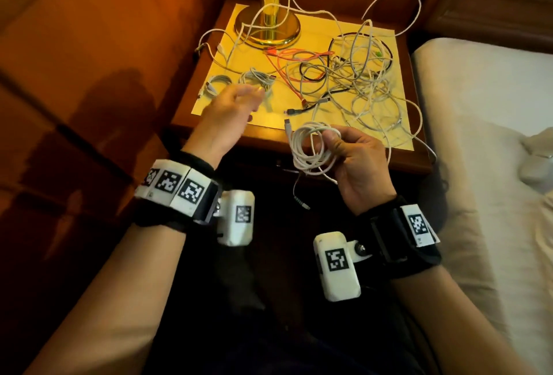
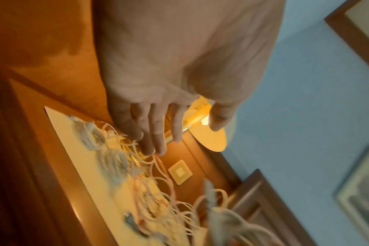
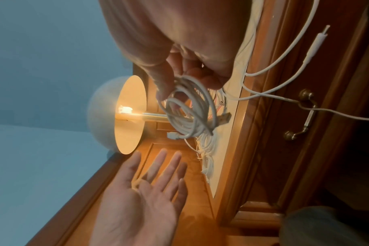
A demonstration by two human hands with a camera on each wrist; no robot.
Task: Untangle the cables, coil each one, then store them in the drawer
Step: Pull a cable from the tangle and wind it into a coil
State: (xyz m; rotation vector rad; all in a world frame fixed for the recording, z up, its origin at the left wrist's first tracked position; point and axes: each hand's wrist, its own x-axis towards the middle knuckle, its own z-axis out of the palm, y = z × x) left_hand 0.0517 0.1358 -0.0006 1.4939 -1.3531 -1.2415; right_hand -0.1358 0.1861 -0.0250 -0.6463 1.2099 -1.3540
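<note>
Our right hand [image 1: 354, 159] pinches the coiled white cable [image 1: 311, 150] above the nightstand [image 1: 263, 132] edge; our left hand [image 1: 230, 108] hovers open. Slackening risks the coil springing apart or snagging the tangle [image 1: 356, 75].

left hand [image 2: 158, 93]: fingers straight, spread, holding nothing
fingertips [image 2: 148, 148]: over loose white cables [image 2: 169, 204]; contact unclear
coiled bundles [image 2: 114, 161]: two, on nightstand top [image 2: 74, 159], beside fingers
lamp [image 2: 211, 138]: lit, behind hand
picture: blurred
</note>
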